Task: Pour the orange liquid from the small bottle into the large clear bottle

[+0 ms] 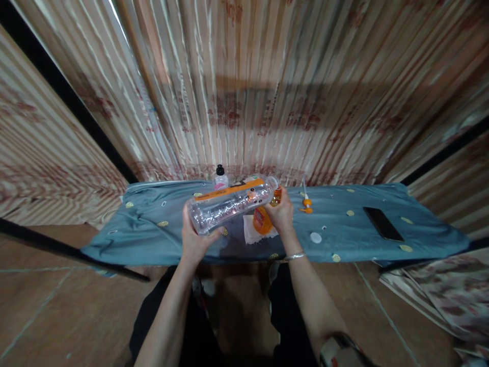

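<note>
My left hand (pixel 194 237) is wrapped round the base end of a large clear plastic bottle (pixel 233 201) with an orange label band. The clear bottle lies tilted in the air, its neck to the right and higher than its base. My right hand (pixel 281 211) closes round the upper part of an orange bottle (pixel 262 220), close to the clear bottle's mouth. Below the orange bottle a white cloth (pixel 250 235) is spread. Whether liquid passes between the two bottles I cannot tell.
An orange pump head (pixel 306 205) with a tube and a white round cap (pixel 315 237) lie to the right. Farther right is a black phone (pixel 383 223). A small black-capped bottle (pixel 220 178) stands behind. Black poles flank the cloth-covered table (pixel 141 224); a curtain (pixel 244 102) hangs behind.
</note>
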Tool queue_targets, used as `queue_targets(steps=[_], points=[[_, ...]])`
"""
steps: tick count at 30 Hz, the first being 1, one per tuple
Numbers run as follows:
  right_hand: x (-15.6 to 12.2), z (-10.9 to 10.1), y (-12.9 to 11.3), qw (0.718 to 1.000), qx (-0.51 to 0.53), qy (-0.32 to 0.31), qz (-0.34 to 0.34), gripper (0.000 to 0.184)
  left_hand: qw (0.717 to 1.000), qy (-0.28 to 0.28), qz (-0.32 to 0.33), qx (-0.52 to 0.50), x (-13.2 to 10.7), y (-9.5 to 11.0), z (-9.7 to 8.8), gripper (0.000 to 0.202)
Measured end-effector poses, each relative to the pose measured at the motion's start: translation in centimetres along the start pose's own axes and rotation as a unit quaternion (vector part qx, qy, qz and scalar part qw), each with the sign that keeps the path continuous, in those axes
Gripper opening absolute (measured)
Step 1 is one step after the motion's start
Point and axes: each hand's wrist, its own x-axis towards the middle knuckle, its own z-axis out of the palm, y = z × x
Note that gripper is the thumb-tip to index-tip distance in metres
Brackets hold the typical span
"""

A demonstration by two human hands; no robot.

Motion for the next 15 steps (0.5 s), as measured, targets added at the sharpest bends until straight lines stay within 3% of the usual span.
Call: queue_targets(steps=[11,15], points=[[0.0,0.0,0.4,1.0,-0.001,0.015,-0.017,0.062,0.997,0.005,-0.064,-0.043,-0.4,-1.0,0.0,0.113],[-0.1,-0.1,0.4,1.0,-0.006,0.016,-0.02,0.062,0.996,-0.019,-0.074,-0.049,-0.1,-0.9,-0.1,0.11]])
